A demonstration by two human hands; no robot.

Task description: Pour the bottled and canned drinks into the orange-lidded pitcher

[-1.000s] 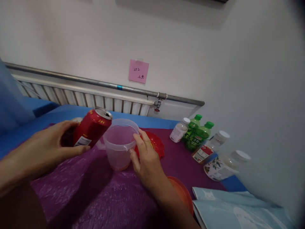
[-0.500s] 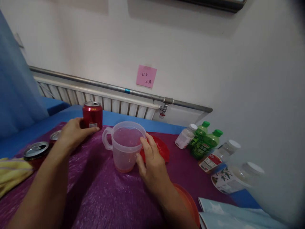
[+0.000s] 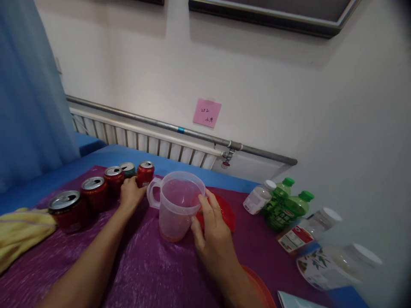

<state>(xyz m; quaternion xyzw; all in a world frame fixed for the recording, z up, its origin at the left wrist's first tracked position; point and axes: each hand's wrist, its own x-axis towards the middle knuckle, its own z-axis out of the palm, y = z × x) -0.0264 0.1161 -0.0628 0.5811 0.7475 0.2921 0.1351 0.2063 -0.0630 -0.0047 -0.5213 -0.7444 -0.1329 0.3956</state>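
Head view: left hand (image 3: 131,193), fingers and thumb curved at the lower left side of a small red can (image 3: 145,173), the far fingers hidden, so whether the grip is firm cannot be told; right hand (image 3: 213,226), half-curled, fingertips and thumb laid against the side of a clear plastic jug (image 3: 175,220), not closed round it. Hands apart, jug between them. Jug: upright on a purple sheet (image 3: 154,273), handle towards the left hand, an orange-pink tint at the base. Can: upright, near the sheet's far edge, at the end of a row with a green can (image 3: 129,172) and three more red cans (image 3: 96,199). Risks, as judged: the left knuckles, close to the row, could knock a neighbouring can over on a careless withdrawal; the left forearm could catch the jug's handle if swung rightward; an uneven push from the right hand could tip the jug towards the handle; wrinkles in the sheet could unsteady any base. Edges: sheet ending just behind the cans, blue table (image 3: 117,152) beyond, then radiator (image 3: 141,139). Room: widest on the sheet before the jug, between the forearms; tight on the right, with a red dish (image 3: 227,214) just behind the right hand and an orange plate (image 3: 261,286) by the right forearm.
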